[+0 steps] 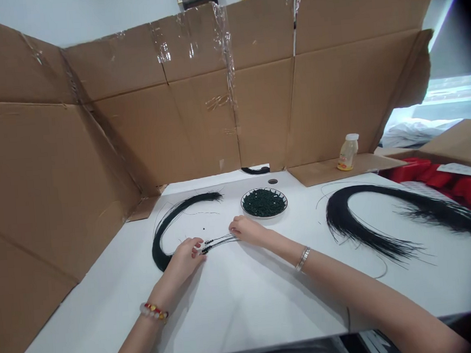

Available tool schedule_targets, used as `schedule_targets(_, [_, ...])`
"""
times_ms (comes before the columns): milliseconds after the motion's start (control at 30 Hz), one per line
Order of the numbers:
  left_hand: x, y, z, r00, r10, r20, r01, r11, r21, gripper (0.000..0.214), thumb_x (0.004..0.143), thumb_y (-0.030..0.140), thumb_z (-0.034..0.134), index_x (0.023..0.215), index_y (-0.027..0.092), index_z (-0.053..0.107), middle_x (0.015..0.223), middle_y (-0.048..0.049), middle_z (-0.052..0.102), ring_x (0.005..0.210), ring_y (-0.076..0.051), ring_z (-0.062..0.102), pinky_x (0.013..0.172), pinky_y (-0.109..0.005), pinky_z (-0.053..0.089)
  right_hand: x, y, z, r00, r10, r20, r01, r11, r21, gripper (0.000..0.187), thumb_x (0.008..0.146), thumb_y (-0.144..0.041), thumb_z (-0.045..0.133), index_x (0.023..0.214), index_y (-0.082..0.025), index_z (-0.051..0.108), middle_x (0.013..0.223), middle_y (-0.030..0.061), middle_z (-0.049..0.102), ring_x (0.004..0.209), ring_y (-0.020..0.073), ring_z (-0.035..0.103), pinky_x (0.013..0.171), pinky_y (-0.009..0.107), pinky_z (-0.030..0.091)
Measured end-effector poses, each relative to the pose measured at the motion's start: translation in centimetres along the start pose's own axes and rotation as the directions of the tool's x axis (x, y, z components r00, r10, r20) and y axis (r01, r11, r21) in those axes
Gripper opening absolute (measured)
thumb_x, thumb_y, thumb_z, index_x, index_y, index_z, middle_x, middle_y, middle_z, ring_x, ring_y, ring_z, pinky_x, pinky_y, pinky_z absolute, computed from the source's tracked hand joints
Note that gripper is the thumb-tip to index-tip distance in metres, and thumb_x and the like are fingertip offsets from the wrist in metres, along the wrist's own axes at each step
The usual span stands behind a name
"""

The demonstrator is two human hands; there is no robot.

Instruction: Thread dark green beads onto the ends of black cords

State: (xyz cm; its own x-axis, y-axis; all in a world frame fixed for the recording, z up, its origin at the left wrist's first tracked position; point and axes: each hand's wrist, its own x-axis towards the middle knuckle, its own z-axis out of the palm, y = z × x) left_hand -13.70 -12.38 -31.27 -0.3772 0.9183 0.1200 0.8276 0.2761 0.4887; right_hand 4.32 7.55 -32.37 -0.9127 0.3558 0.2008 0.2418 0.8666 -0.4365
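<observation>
My left hand (183, 261) pinches a few thin black cords (218, 243) strung with small dark beads. Their fine ends fan out to the right, under the fingertips of my right hand (245, 230). I cannot tell whether those fingers grip the cords. A curved bundle of black cords (170, 230) lies just behind my left hand, and a larger bundle (385, 213) lies to the right. A round plate of dark green beads (264, 202) sits just beyond my right hand. One loose bead (203, 228) lies near the cords.
The white table (245, 301) is walled at the back and left by taped cardboard panels (154, 134). A plastic bottle (348, 152) stands on a cardboard sheet (341, 171) at the back right. Red material (431, 180) lies beyond the right table edge.
</observation>
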Motion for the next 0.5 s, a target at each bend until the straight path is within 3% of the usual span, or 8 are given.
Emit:
schedule_targets(200, [-0.7,-1.1,0.3,0.999,-0.03,-0.045,0.027,0.997,-0.078,0.024,0.099,0.032,0.065,0.115,0.015,0.066,0.106,-0.0059,0.071,0.088,-0.02,0.07,0.081,-0.04,0.06,1.0,0.3,1.2,1.0,-0.02,0.005,0.019,0.998,0.052,0.028,0.102,-0.032,0.064,0.124,-0.015,0.064,0.124,0.01,0.066,0.106,0.0228,0.067,0.091,0.043,0.059])
schedule_targets(500, [-0.2,-0.1,1.0,0.997,-0.027,-0.065,0.019,0.992,-0.124,0.025,0.099,0.032,0.066,0.118,0.015,0.065,0.107,-0.0063,0.071,0.088,-0.02,0.07,0.08,-0.04,0.061,0.5,0.0,2.2,0.996,-0.091,-0.022,0.093,0.991,0.099,0.028,0.102,-0.032,0.064,0.124,-0.015,0.064,0.123,0.0097,0.066,0.106,0.0228,0.067,0.091,0.043,0.059])
